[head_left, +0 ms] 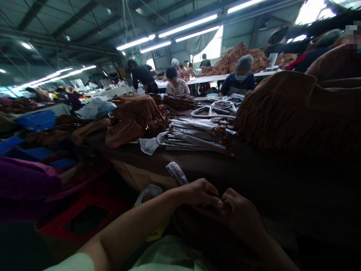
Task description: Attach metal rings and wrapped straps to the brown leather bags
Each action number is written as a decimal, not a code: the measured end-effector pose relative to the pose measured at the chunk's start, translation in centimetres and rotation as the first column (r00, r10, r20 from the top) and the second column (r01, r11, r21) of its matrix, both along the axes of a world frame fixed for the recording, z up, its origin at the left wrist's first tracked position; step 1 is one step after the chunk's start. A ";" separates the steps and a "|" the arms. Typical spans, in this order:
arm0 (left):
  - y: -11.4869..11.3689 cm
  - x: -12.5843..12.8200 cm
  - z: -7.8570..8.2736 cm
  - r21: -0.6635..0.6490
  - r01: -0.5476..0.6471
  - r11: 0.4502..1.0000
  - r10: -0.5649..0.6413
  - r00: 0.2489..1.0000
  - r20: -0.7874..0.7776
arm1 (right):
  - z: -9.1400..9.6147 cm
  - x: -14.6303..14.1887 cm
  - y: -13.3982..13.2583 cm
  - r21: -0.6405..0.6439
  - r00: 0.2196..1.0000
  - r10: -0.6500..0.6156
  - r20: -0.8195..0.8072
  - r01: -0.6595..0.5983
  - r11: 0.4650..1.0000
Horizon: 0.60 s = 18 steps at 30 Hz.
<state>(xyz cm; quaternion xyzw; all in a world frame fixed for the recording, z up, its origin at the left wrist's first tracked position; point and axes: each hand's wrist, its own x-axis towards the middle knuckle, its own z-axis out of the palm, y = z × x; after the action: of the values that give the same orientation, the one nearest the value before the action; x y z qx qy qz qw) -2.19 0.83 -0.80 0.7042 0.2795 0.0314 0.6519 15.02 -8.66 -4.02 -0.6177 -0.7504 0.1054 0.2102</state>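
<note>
My left hand (201,192) and my right hand (239,209) meet low in the head view, fingers closed in a pinch on brown leather. A bag handle (177,173) in white plastic wrap sticks out behind my left hand, and its brown end seems to run into my fingers. Below, a dark brown leather bag (205,229) hangs over my lap, mostly lost in shadow. My right hand is closed on its upper edge. The exact spot between my fingertips is too dark to make out.
Wrapped handles (194,135) lie stacked on the dark table (197,160). Fringed brown leather bags (132,116) are heaped left, with a larger fringed pile (290,109) right. A red stool (81,214) and blue crates (36,120) stand left, near a person in a purple sleeve (28,180).
</note>
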 end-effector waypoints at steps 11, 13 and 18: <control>0.3 -0.2 -0.6 -0.061 0.023 0.998 -0.028 0.997 -0.078 | 0.2 0.1 -0.6 -0.019 1.000 0.018 -0.011 -0.018 1.000; 0.6 -0.3 -0.7 -0.069 0.000 0.998 -0.004 0.998 -0.067 | 0.5 0.1 -0.6 -0.010 0.997 0.064 -0.035 -0.064 0.998; 0.9 -0.4 -1.1 -0.038 -0.035 0.999 0.032 0.997 -0.071 | 0.5 0.1 -0.5 0.034 0.996 0.068 -0.064 -0.066 0.997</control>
<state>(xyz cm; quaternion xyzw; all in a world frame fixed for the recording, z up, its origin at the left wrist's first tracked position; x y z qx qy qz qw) -2.60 1.73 -1.91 0.6873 0.3145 0.0121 0.6546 15.14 -9.19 -3.52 -0.5851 -0.7651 0.1203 0.2406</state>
